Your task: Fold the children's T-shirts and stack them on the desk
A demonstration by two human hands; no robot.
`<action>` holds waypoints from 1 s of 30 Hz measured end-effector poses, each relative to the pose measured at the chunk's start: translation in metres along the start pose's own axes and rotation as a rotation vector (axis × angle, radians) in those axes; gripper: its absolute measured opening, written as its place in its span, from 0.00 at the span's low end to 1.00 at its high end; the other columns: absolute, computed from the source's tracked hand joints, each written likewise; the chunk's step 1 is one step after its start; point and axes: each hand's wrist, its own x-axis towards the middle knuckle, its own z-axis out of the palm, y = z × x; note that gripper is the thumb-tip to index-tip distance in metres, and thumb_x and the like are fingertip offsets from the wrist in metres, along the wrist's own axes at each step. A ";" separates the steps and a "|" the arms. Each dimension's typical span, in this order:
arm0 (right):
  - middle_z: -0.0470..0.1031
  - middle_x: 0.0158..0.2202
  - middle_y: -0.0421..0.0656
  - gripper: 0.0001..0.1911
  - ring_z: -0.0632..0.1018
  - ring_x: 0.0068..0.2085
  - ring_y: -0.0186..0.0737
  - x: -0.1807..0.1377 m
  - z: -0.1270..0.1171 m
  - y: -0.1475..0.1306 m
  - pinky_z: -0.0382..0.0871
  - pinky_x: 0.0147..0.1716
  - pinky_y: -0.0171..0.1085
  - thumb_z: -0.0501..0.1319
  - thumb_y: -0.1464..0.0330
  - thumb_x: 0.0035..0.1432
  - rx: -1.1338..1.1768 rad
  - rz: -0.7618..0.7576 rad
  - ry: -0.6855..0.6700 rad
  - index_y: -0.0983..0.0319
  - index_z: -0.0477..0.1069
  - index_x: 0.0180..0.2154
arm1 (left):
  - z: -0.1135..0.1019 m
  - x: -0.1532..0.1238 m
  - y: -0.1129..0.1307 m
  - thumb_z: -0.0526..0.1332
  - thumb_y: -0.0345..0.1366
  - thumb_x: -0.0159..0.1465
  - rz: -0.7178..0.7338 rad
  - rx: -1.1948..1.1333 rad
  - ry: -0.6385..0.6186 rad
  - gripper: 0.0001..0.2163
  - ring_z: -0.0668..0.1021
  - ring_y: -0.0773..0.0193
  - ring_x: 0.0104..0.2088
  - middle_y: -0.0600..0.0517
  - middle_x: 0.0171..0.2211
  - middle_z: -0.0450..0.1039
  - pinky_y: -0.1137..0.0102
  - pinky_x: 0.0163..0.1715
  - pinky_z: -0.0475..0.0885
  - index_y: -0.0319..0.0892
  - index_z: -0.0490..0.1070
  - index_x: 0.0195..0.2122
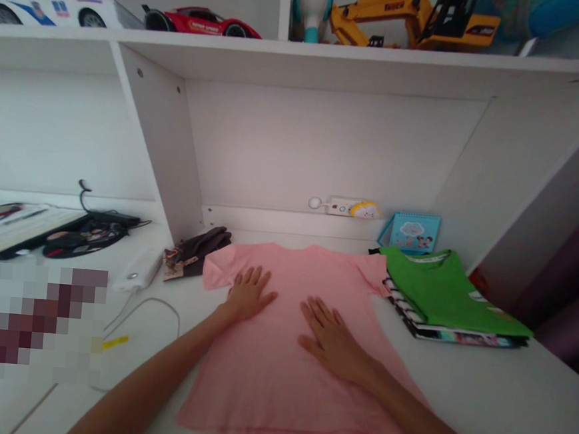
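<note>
A pink short-sleeved T-shirt (276,390) lies spread out on the white desk, its neck toward the back panel and its hem toward me. My left hand (250,294) rests flat on it near the left sleeve, fingers extended. Lower and to the right, my right hand (332,341) also lies flat on the fabric with its fingers stretched out. Neither hand grips anything. Parts of the shirt's right side are hidden under my right forearm.
To the right sits a stack of folded clothes with a green shirt (434,288) on top. A blue desk calendar (413,232) and a power strip (343,207) are behind. At left are dark folded cloth (201,250), a white cable (167,304) and a yellow strip (115,343). Toys line the shelf (333,50).
</note>
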 end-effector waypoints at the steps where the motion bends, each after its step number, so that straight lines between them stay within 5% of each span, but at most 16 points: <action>1: 0.36 0.63 0.47 0.35 0.39 0.62 0.47 -0.010 0.002 0.004 0.39 0.57 0.52 0.39 0.50 0.59 -0.010 0.007 0.017 0.62 0.40 0.62 | 0.001 -0.002 -0.001 0.35 0.58 0.60 -0.003 -0.007 0.007 0.32 0.45 0.48 0.61 0.45 0.62 0.40 0.51 0.54 0.43 0.45 0.45 0.61; 5: 0.36 0.63 0.44 0.31 0.39 0.62 0.46 -0.047 0.003 0.017 0.43 0.57 0.51 0.41 0.52 0.60 -0.046 0.077 0.049 0.57 0.41 0.61 | -0.004 0.002 -0.009 0.38 0.57 0.61 0.015 -0.024 -0.024 0.32 0.47 0.48 0.60 0.43 0.62 0.41 0.52 0.54 0.46 0.43 0.45 0.61; 10: 0.36 0.63 0.40 0.31 0.41 0.62 0.45 -0.100 -0.002 0.008 0.46 0.56 0.52 0.42 0.51 0.59 -0.040 0.196 0.011 0.53 0.41 0.61 | -0.033 -0.010 -0.018 0.45 0.47 0.62 0.074 0.017 -0.066 0.26 0.57 0.50 0.58 0.37 0.57 0.55 0.55 0.54 0.51 0.34 0.56 0.56; 13: 0.40 0.62 0.42 0.30 0.45 0.61 0.44 -0.124 -0.002 0.004 0.47 0.57 0.49 0.42 0.52 0.59 -0.010 0.197 -0.011 0.56 0.45 0.60 | -0.057 -0.047 -0.006 0.49 0.43 0.62 0.100 -0.052 -0.095 0.23 0.59 0.51 0.57 0.39 0.57 0.55 0.55 0.54 0.54 0.36 0.58 0.56; 18: 0.54 0.59 0.43 0.25 0.56 0.59 0.44 -0.140 0.013 0.014 0.56 0.55 0.47 0.49 0.57 0.58 -0.065 0.050 0.202 0.55 0.57 0.56 | -0.075 -0.134 0.041 0.56 0.36 0.58 0.449 -0.320 -0.171 0.22 0.63 0.60 0.55 0.50 0.57 0.57 0.66 0.54 0.59 0.47 0.60 0.55; 22: 0.65 0.53 0.43 0.18 0.65 0.54 0.43 -0.141 0.020 0.014 0.65 0.50 0.42 0.54 0.62 0.57 -0.147 -0.105 0.380 0.55 0.67 0.49 | -0.052 -0.172 0.058 0.54 0.34 0.60 0.496 -0.295 0.024 0.13 0.68 0.62 0.51 0.51 0.49 0.68 0.68 0.49 0.65 0.46 0.66 0.47; 26: 0.70 0.48 0.46 0.13 0.71 0.49 0.43 -0.138 0.017 0.005 0.70 0.45 0.40 0.52 0.69 0.58 -0.234 -0.223 0.493 0.59 0.71 0.43 | -0.028 -0.178 0.055 0.48 0.34 0.64 0.557 -0.186 0.284 0.11 0.74 0.62 0.43 0.51 0.41 0.73 0.70 0.40 0.72 0.44 0.69 0.42; 30: 0.73 0.44 0.48 0.15 0.75 0.43 0.42 -0.132 0.015 -0.001 0.72 0.40 0.38 0.49 0.72 0.57 -0.279 -0.192 0.539 0.61 0.70 0.43 | -0.033 -0.177 0.056 0.45 0.33 0.65 0.549 -0.130 0.333 0.13 0.76 0.64 0.38 0.51 0.37 0.74 0.73 0.34 0.72 0.43 0.69 0.38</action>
